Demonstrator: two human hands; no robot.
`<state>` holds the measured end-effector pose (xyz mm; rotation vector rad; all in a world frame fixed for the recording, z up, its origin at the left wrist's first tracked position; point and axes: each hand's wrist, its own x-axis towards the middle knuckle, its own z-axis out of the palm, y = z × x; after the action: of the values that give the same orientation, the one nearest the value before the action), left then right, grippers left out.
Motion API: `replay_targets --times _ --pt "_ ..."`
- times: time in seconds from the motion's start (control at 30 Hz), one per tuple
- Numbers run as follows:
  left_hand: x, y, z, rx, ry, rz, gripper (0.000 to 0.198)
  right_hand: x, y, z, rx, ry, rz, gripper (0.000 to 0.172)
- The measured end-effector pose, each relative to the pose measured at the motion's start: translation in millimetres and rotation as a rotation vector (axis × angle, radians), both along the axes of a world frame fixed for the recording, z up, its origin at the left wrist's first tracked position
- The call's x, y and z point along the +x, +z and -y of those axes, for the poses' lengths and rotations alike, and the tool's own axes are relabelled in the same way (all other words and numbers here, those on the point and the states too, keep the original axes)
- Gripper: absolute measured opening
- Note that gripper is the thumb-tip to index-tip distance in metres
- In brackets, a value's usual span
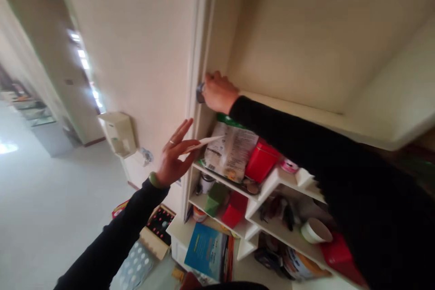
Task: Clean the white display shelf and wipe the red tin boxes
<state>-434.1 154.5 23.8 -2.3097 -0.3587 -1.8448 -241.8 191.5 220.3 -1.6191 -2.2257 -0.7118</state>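
My left hand (173,158), with a ring and a green bangle, is in front of the shelf unit's left side. Its thumb and a finger pinch a thin white sheet of paper (205,140), while other fingers stretch upward. Higher up, my right hand (220,92) is closed at the cabinet's left edge, around a small dark rounded object (200,93) that shows only in part. Just below it, a printed plastic food bag (229,152) with a green top stands beside a red box (262,159). My right sleeve covers part of the shelves.
Lower shelves hold a green box (215,198), another red box (235,208) and a white cup (316,231). Blue books (207,250) lie on the ledge below. A cream box (118,135) is mounted on the wall at left. A dotted cushion (136,263) rests near the floor.
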Motion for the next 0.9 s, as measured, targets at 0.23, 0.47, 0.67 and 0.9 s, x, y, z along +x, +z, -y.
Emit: replay_targets --times 0.23,0.47,0.67,0.9 --pt "32.9 31.5 -40.3 0.060 -0.107 0.067 0.025 68.0 -3.0 79.2 0.010 -0.066 0.135 0.049" --pt "71.3 52.6 -94.6 0.134 -0.159 -0.030 0.016 223.2 -14.8 218.1 0.058 -0.210 -0.005 0.040" --pt "57.4 42.0 -102.3 0.145 -0.172 -0.024 0.015 231.3 -19.5 204.5 0.074 -0.243 0.036 0.041" --pt "18.8 18.6 -69.3 0.046 -0.112 -0.019 0.022 106.0 0.7 60.1 -0.020 -0.064 0.148 0.044"
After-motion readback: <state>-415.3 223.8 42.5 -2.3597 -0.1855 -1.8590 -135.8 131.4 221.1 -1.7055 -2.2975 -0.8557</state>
